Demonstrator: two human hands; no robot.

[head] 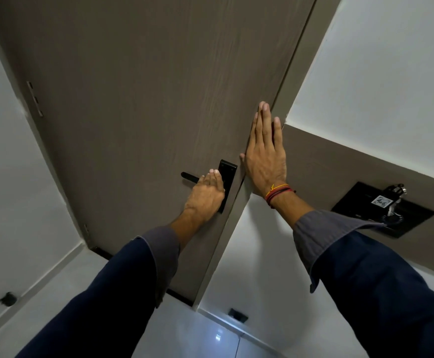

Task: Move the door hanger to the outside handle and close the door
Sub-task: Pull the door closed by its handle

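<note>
A grey-brown wooden door (138, 104) fills the middle of the head view, its edge meeting the frame (292, 73) on the right. A black lever handle (188, 177) on a black plate (226, 177) sits at the door's right side. My left hand (207, 195) is wrapped over the handle. My right hand (265, 153) lies flat, fingers together, across the door's edge and the frame. No door hanger shows anywhere.
A black wall panel (360, 210) with a key and numbered tag (382, 201) sits on the brown strip at right. Hinges (34, 99) run down the door's left side. White walls flank the door; a black floor stop (238, 315) lies on the pale tiles below.
</note>
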